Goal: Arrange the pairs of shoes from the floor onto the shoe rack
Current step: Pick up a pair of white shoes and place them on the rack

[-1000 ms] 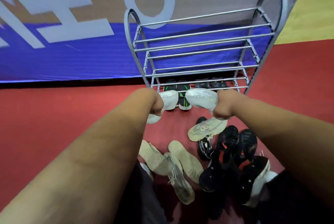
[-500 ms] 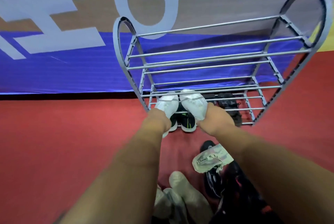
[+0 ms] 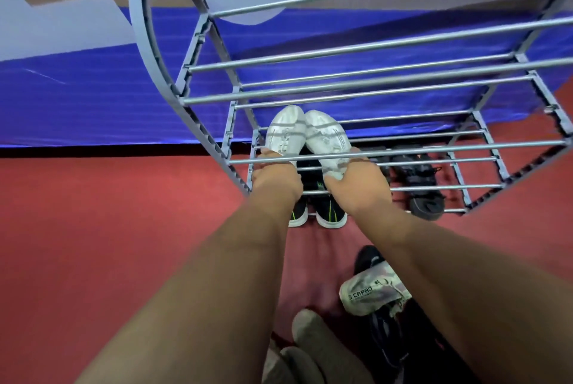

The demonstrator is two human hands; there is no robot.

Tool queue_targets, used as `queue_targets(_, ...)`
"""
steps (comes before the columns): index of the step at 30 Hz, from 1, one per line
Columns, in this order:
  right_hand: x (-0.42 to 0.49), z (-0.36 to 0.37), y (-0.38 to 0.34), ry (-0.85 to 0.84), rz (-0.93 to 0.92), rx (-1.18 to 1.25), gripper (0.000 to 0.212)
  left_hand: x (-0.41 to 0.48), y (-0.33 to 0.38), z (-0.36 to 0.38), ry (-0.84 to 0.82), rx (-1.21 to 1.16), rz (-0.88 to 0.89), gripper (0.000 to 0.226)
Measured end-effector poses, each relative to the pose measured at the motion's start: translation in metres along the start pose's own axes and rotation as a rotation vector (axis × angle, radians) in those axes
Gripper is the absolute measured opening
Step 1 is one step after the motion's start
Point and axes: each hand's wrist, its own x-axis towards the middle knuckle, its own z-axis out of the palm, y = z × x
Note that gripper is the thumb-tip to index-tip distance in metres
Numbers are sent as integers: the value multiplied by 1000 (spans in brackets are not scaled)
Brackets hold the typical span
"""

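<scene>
A grey metal shoe rack point(image 3: 341, 86) with several barred tiers stands against the wall. My left hand point(image 3: 276, 179) grips the heel of one white shoe point(image 3: 285, 132), and my right hand point(image 3: 356, 182) grips the heel of its partner, the other white shoe point(image 3: 327, 138). Both shoes sit side by side inside the rack's left end, toes toward the wall, on a lower tier. Beneath them a black pair with green stripes point(image 3: 328, 213) rests on the bottom tier, and a black pair point(image 3: 418, 185) lies to its right.
Red carpet point(image 3: 108, 244) covers the floor in front of a blue banner point(image 3: 93, 98). Loose shoes lie near my legs: a beige pair point(image 3: 310, 343), a silver shoe sole point(image 3: 369, 290) and dark shoes point(image 3: 387, 337) under it.
Both hands carried the white pair forward from above the floor pile into the rack's left end, through the bars. The view moved closer to the rack.
</scene>
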Motion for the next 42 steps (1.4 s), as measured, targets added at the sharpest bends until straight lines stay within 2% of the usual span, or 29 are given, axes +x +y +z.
queue_targets(2, 1, 6, 2, 23, 1, -4, 44, 3, 0, 7, -29, -11, 9, 54)
queue_targets(5, 0, 13, 6, 49, 41, -12, 48, 5, 3, 15, -120, 45, -15, 58)
queue_targets(7, -2, 17, 6, 72, 65, 7, 52, 3, 3, 17, -117, 127, 15, 57)
queue_targets(9, -4, 19, 6, 88, 65, 22, 52, 1, 3, 16, -91, 93, 71, 52)
queue_targets(12, -6, 25, 2, 64, 64, 83, 53, 4, -2, 13, -79, -130, -14, 52)
queue_targets(16, -6, 32, -2, -97, 3, 78, 85, 6, -18, 9, -31, -85, 83, 52)
queue_targets(18, -4, 31, 3, -168, -63, 14, 98, 2, -25, 2, -109, -89, 113, 47)
queue_targets(22, -3, 30, 12, -149, -139, 3, 84, 3, -37, 1, -199, -125, 74, 42)
queue_targets(28, -2, 37, 6, -132, -148, 55, 85, 3, -36, 6, -77, -242, 93, 26)
queue_targets(33, 0, 42, 5, -128, -117, 73, 83, 7, -33, 14, -69, -182, 85, 54)
queue_targets(36, 0, 39, 5, -114, -107, 107, 71, 8, -34, 13, -83, -183, 98, 45)
queue_targets(40, -2, 37, 4, -129, -101, 75, 84, 7, -35, 11, -92, -173, 98, 35)
queue_targets(42, -2, 37, 4, -137, -97, 77, 84, 2, -32, 10, -99, -164, 98, 42)
